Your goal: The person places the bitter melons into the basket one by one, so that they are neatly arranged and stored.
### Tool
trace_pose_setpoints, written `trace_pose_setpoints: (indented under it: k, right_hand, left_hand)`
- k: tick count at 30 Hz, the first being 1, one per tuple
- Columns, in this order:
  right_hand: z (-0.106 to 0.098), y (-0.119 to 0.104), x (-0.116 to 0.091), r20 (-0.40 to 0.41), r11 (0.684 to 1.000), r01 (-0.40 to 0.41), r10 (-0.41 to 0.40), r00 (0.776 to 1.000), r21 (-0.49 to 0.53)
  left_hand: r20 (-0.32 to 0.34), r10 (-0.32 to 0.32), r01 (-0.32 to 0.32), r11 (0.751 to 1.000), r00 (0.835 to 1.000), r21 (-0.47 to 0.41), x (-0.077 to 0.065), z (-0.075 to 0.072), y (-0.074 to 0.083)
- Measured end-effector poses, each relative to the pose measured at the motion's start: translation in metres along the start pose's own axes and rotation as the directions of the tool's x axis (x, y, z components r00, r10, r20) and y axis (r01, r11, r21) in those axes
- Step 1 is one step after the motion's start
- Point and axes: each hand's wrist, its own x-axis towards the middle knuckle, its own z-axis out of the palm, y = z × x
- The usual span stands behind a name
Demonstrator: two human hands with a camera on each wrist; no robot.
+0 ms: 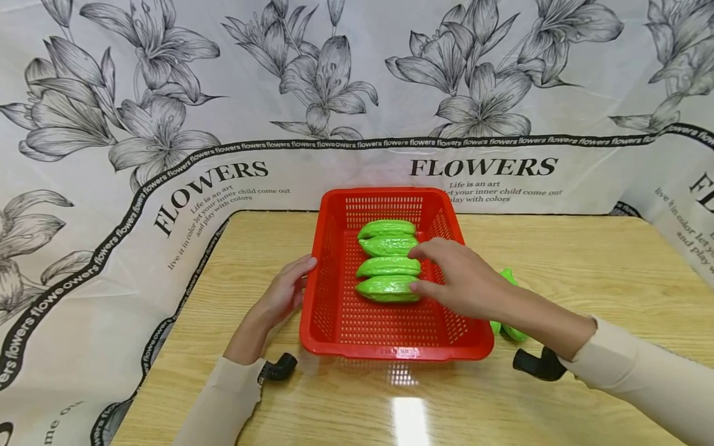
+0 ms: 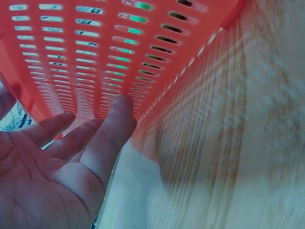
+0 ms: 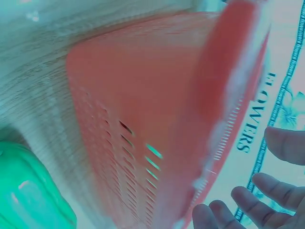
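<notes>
Four would be a count, so: several bright green, bumpy bitter melons point(image 1: 388, 266) lie side by side in a red perforated plastic basket point(image 1: 368, 353). My left hand point(image 1: 287, 288) is at the basket's left side; its thumb is at the rim and its fingers point(image 2: 116, 112) reach toward the outer wall. Over the right rim reaches my right hand point(image 1: 465, 279), thumb and fingers spread around the right ends of the melons. Nothing shows between the right hand's fingers point(image 3: 252, 205) in the right wrist view. Whether its fingertips touch a melon I cannot tell.
More green vegetables point(image 1: 513, 334) lie on the wooden table point(image 1: 586, 266) right of the basket, partly hidden by the right forearm. A flower-printed white cloth point(image 1: 357, 173) stands behind the table. Black camera mounts point(image 1: 279, 367) sit at both wrists.
</notes>
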Motion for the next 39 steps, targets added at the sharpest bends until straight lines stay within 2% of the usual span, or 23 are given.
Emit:
trace_pose_setpoints:
  k: [9,14,18,22,30,39]
  right_hand:
    - [-0.023,0.000,-0.021,-0.074,0.999,0.013,-0.010,0.997,0.042]
    - [-0.039,0.006,-0.036,-0.157,0.999,0.014,-0.009,0.988,0.030]
    - [-0.051,0.018,-0.050,-0.220,0.999,-0.025,0.030,0.975,0.027]
    - [-0.055,0.034,-0.061,-0.239,0.994,-0.099,0.107,0.965,0.046]
    - [-0.041,0.063,-0.073,-0.190,0.973,-0.213,0.225,0.956,0.083]
    - [-0.023,0.096,-0.082,-0.119,0.953,-0.295,0.301,0.946,0.071]
  left_hand:
    - [-0.020,-0.014,0.014,1.000,1.000,-0.005,0.002,0.001,0.000]
    - [-0.016,-0.017,0.017,1.000,1.000,-0.011,0.002,0.001,0.000]
    - [-0.010,-0.018,0.018,1.000,1.000,-0.007,0.002,0.001,0.001]
    - [-0.008,-0.013,0.013,1.000,1.000,-0.001,0.002,0.002,0.001]
    - [-0.020,-0.017,0.017,1.000,1.000,-0.013,0.001,0.000,0.000]
    - [-0.011,-0.014,0.014,1.000,1.000,0.010,0.000,0.001,0.002]
